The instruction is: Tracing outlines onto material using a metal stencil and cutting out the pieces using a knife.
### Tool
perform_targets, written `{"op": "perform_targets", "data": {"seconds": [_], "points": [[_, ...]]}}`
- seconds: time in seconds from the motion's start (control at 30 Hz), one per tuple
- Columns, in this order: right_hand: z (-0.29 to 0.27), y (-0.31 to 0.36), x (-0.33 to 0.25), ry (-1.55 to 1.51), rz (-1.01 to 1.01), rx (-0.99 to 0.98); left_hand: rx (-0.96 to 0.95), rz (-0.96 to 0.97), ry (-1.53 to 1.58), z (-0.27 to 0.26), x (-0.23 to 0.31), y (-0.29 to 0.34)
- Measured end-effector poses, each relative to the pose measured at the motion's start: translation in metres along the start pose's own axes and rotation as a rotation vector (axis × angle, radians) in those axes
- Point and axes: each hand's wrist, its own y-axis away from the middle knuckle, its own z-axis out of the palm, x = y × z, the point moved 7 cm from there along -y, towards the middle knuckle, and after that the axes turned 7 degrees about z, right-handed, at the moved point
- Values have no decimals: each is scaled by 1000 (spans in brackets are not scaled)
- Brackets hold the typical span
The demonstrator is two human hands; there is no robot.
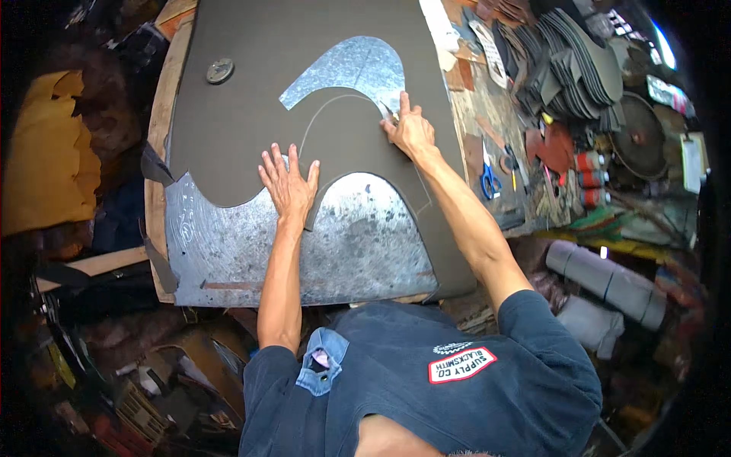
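Sheet (251,145) stretches dark across the table (251,251) to its near right corner, left hand (288,186) splayed flat nearer the bottom edge, right hand (413,132) pinching what looks like a small blade (384,110) beside 1 curved cutout (362,65).

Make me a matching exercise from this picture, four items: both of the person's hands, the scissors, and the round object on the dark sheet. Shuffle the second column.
Column one
1. Left hand
2. Right hand
3. Scissors
4. Round object

Column two
A. On the upper left part of the dark sheet
B. By the lower right end of the upper curved opening
C. Palm down, between the two lower curved cut-outs
D. Blue-handled, lying to the right of the sheet

Pairs: 1-C, 2-B, 3-D, 4-A
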Motion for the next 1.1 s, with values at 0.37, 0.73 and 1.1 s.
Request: {"op": "perform_targets", "data": {"seconds": [0.37,0.73,1.1], "points": [[4,-137,-73,-255,-188,147,-6,-43,21,-3,6,-5],[10,-35,-178,4,-1273,-477,102,-133,100,-10,-13,3],[44,23,-209,151,-1600,-624,34,-146,38,-4,-11,-1]]}}
